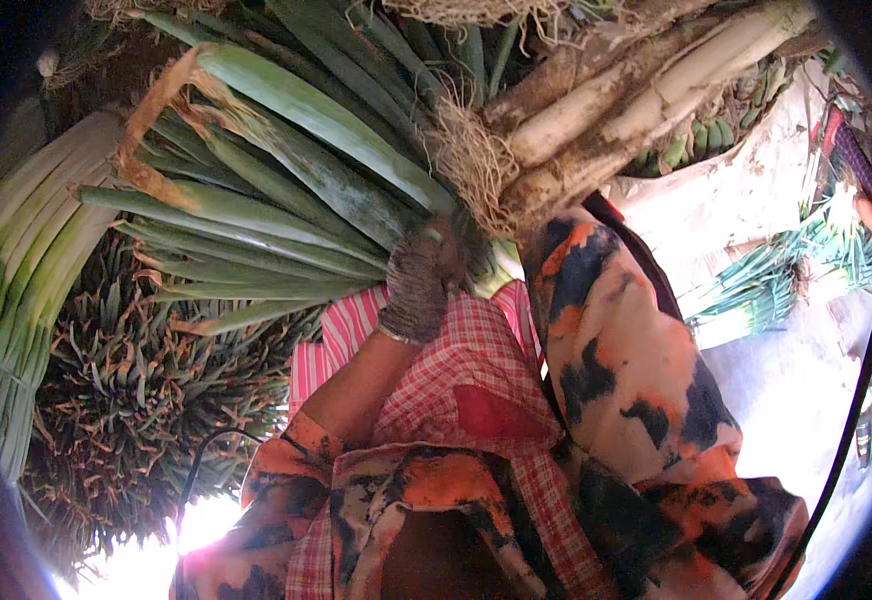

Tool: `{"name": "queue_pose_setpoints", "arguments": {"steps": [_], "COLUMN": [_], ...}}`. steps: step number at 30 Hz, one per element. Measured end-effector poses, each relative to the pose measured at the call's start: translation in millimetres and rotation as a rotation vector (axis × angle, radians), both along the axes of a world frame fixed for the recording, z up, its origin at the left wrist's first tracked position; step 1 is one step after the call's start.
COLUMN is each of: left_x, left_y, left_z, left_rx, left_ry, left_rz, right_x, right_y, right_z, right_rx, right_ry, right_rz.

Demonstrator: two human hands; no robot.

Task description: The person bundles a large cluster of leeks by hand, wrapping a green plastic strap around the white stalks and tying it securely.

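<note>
My left hand (pixel 421 282), in a dirty grey knit glove, is closed around the base of a bunch of large green onions (pixel 286 235). Their long green leaves fan out to the left, some with dry brown tips. Just right of the glove a pale stalk end (pixel 501 265) shows above my lap. My right arm reaches forward in a patterned orange, black and cream sleeve (pixel 621 340). The right hand itself is hidden beyond the cuff, near the roots (pixel 476 160) of thick, soil-covered white stalks (pixel 616 110).
A checked red apron (pixel 456 350) covers my lap. On the left stand a tied bundle of pale green stalks (pixel 16 300) and a dense pile of cut leaf ends (pixel 176 400). More green onions (pixel 776 275) lie at the right on a bright floor, beside pale sheeting (pixel 726 200).
</note>
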State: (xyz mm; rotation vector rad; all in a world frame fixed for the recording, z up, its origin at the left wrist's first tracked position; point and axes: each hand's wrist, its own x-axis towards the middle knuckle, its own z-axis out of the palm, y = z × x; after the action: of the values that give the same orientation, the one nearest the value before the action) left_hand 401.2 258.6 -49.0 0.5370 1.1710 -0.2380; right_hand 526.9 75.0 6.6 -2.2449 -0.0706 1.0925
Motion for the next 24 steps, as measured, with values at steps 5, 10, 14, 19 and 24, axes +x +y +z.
{"name": "queue_pose_setpoints", "arguments": {"steps": [5, 10, 14, 19, 24], "left_x": [4.5, -7.0, -19.3, -3.0, 11.9], "left_y": [3.3, 14.8, 5.4, 22.7, 24.5], "left_z": [42.0, 73.6, 46.1, 54.6, 39.9], "left_rx": [-0.103, -0.219, 0.122, -0.120, -0.071], "left_ry": [0.129, 0.076, 0.102, 0.021, -0.018], "left_rz": [0.198, 0.255, 0.056, 0.185, 0.203], "right_x": [8.3, 29.9, 40.6, 37.7, 38.4], "right_y": [1.6, 11.2, 3.9, -6.6, -12.6], "right_z": [2.9, -19.7, -9.3, -1.0, 23.6], "right_rx": [0.039, 0.089, 0.082, 0.085, 0.110], "right_ry": [0.070, 0.092, 0.159, 0.258, 0.318], "right_rz": [-0.005, -0.024, -0.048, -0.163, -0.370]}}
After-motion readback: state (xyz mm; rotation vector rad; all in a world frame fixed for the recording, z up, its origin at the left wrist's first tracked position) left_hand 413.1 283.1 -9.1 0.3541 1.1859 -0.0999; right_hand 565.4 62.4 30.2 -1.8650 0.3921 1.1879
